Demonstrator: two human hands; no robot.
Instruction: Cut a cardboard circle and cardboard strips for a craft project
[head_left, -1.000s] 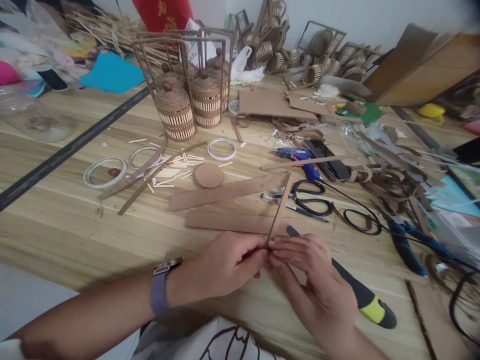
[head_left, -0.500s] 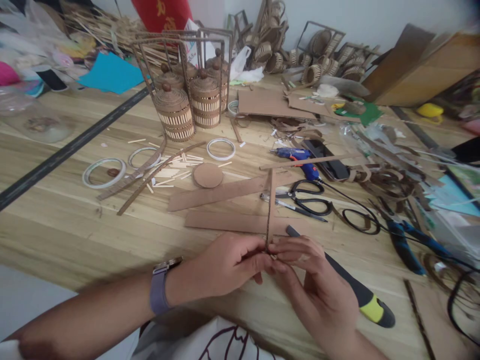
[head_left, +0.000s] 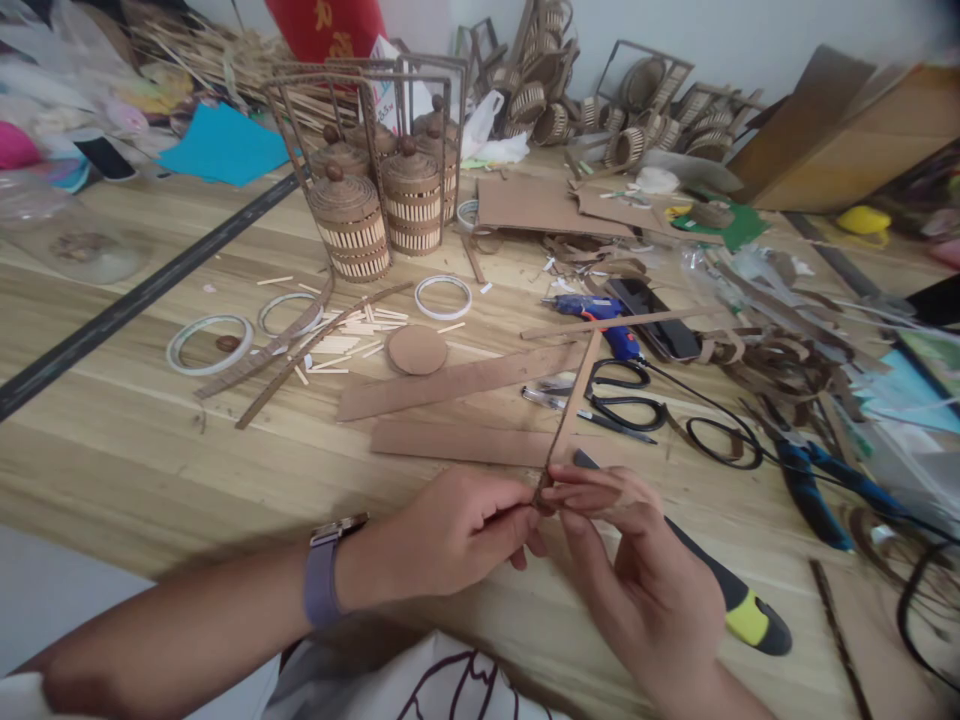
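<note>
Between my two hands is a narrow brown cardboard strip (head_left: 576, 400), its lower end bent or coiled small at my fingertips and its long end slanting up and to the right. My left hand (head_left: 457, 530) pinches the lower end between thumb and fingers. Against the same end, my right hand (head_left: 637, 570) presses its fingers on the strip, thumb held a little apart from it. Fingers partly hide the coiled end. Just beyond lie two flat cardboard strips (head_left: 465, 440) and a cardboard disc (head_left: 417, 350).
Black scissors (head_left: 626, 390), a pen (head_left: 585, 410) and a blue glue gun (head_left: 592, 310) lie past my right hand. A black-and-yellow handled tool (head_left: 742, 610) sits beside it. Blue pliers (head_left: 814, 480) are farther right. Lidded cardboard baskets (head_left: 349, 225) stand at the back.
The strip's free end has swung to the right, from nearly upright to slanting. My right fingers have shifted slightly and its thumb has come away from the bent end.
</note>
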